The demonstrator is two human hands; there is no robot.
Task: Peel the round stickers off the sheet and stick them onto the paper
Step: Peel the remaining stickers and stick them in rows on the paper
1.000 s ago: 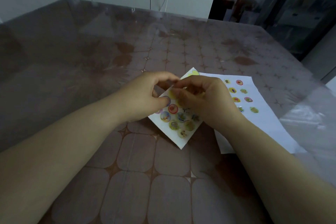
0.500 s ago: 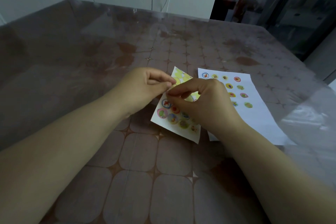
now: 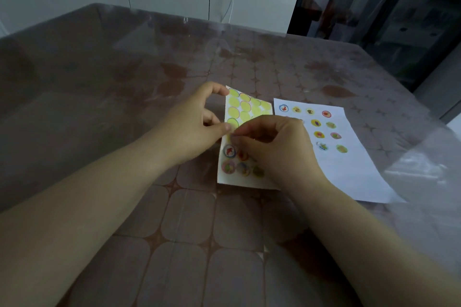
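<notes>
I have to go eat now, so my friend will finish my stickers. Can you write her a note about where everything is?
Left hand: holds the sticker sheet by its left edge.
Right hand: fingertips pinched at mid-sheet, seemingly picking at a sticker; none visibly free.
Sheet: upper circles already peeled, showing yellow-green backing; picture stickers remain in the lower rows.
White paper: flat on the table, right of the sheet, about ten round stickers on its upper part.
Left: peel and stick the rest.

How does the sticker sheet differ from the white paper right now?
The sticker sheet is held by the left hand and right hand; the white paper lies untouched on the table. The sheet's top part shows empty yellow-green circles with stickers only lower down; the paper carries spaced-out stickers on its upper half. The sheet looks smaller. Both hold round picture stickers.
</notes>
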